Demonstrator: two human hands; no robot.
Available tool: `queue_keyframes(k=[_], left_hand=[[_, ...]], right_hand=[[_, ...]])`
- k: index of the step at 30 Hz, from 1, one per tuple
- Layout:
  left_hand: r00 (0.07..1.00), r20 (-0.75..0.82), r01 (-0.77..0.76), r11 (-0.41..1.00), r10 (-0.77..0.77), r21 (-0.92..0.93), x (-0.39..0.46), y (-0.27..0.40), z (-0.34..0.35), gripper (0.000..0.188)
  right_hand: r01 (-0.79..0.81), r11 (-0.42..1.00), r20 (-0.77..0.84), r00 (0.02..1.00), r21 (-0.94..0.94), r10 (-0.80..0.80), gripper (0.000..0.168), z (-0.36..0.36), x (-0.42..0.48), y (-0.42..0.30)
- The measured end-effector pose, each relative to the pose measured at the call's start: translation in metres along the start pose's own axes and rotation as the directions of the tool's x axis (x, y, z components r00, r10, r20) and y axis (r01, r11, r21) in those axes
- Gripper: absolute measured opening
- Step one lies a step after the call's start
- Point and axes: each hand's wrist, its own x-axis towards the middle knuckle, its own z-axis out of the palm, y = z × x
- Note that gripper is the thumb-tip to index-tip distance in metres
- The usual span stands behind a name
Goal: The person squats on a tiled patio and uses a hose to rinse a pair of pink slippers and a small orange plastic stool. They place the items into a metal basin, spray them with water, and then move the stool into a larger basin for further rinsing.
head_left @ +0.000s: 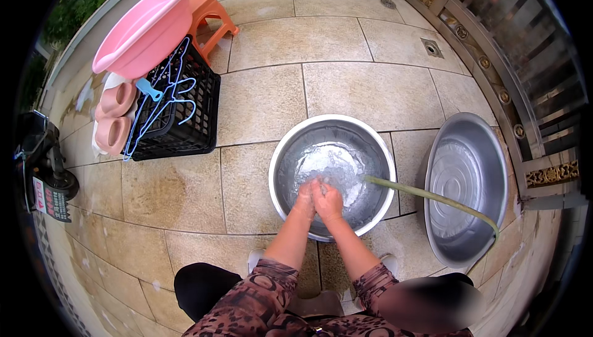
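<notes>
A round metal basin [274, 170] with water in it stands on the tiled floor before me. Over the water, inside its rim, my left hand [305, 196] and my right hand [328, 200] are pressed close together, with splashing water about the fingertips. Whether anything lies between the palms is hidden. A green hose [426, 193] crosses the basin's right rim, and its end points at my hands. To the right, a larger metal tub [433, 226] has the hose lying across it.
At the left, a black plastic crate [197, 128] carries blue hangers [173, 101], a light blue brush [149, 90], pink slippers [112, 135] and a pink plastic basin [139, 36]. Behind it is an orange stool [215, 31]. A metal gate [491, 73] borders the right side; a scooter [53, 165] stands far left.
</notes>
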Motion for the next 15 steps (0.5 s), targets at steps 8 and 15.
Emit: queue_keyframes(k=[8,15], left_hand=[[0.887,-0.456,0.203,0.947,-0.070,0.250,-0.031,0.004,0.054,0.026],[0.874,-0.446,0.308,0.930,-0.192,0.203,-0.019,0.020,0.028,0.028]], right_hand=[[-0.124,0.948,0.040,0.989,-0.293,0.142,0.053,-0.029,0.062,0.059],[0.325,0.742,0.411,0.909,-0.586,-0.074,0.051,-0.024,0.038,0.076]])
